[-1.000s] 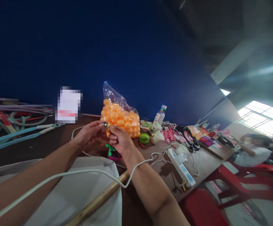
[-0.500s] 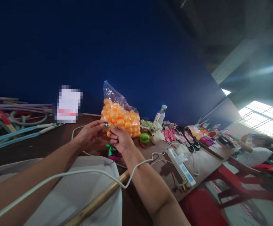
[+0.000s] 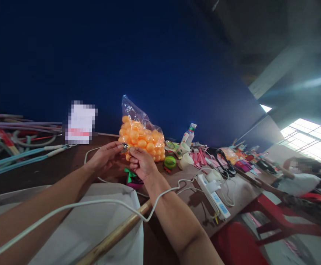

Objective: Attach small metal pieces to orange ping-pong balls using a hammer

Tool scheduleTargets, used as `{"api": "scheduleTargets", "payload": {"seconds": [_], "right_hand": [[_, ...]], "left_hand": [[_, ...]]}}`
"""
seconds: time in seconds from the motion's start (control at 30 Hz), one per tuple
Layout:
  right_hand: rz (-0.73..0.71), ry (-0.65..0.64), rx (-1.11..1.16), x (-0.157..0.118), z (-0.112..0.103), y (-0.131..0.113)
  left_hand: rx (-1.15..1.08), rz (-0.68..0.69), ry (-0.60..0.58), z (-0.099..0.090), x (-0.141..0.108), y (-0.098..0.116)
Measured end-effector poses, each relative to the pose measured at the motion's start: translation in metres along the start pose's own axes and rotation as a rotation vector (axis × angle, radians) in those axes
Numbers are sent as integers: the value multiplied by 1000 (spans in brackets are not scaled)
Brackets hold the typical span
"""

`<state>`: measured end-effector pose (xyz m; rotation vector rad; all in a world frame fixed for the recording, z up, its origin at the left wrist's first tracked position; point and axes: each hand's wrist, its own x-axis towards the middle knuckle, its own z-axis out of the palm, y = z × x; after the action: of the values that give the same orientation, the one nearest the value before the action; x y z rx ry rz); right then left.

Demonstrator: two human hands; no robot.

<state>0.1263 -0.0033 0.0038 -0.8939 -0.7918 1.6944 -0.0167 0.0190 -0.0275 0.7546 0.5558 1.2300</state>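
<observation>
A small shiny metallic piece (image 3: 124, 148) is pinched in the fingertips of my left hand (image 3: 105, 156). Close beside it on the right, my right hand (image 3: 143, 162) has its fingers closed, pressed near the same piece; what they grip is too small to make out. Behind both hands stands a clear plastic bag (image 3: 142, 138) full of orange balls. Below my right hand lies a dark magenta item with a green bow (image 3: 131, 177). A green striped ball (image 3: 170, 162) sits right of the bag.
A white tray (image 3: 116, 191) with a wooden stick (image 3: 116, 235) is nearest me. A white cable (image 3: 99, 201) crosses over it. Right are a power strip (image 3: 214, 197), cups, a bottle (image 3: 188, 135) and red stools (image 3: 237, 244). Blue straps (image 3: 19, 158) lie left. A person sits far right.
My two hands and the metallic piece have hardly moved. The person at the far right has shifted, with an arm now reaching toward the table.
</observation>
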Motion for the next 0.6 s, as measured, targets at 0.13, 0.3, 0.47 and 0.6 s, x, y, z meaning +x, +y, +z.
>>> {"api": "scheduleTargets", "payload": {"seconds": [0.13,0.3,0.47,0.6], "right_hand": [[-8,12,-13,-1,2,-1],[-12,7,-22,-2,4,-2],[-3,1,-58,-2,3,-2],[-25,12,-108,-1,1,-1]], "left_hand": [[4,1,21,-1,1,-1],[1,-3,19,0,1,-1],[27,-31,30,-1,1,-3],[30,-34,5,-3,2,-5]]}}
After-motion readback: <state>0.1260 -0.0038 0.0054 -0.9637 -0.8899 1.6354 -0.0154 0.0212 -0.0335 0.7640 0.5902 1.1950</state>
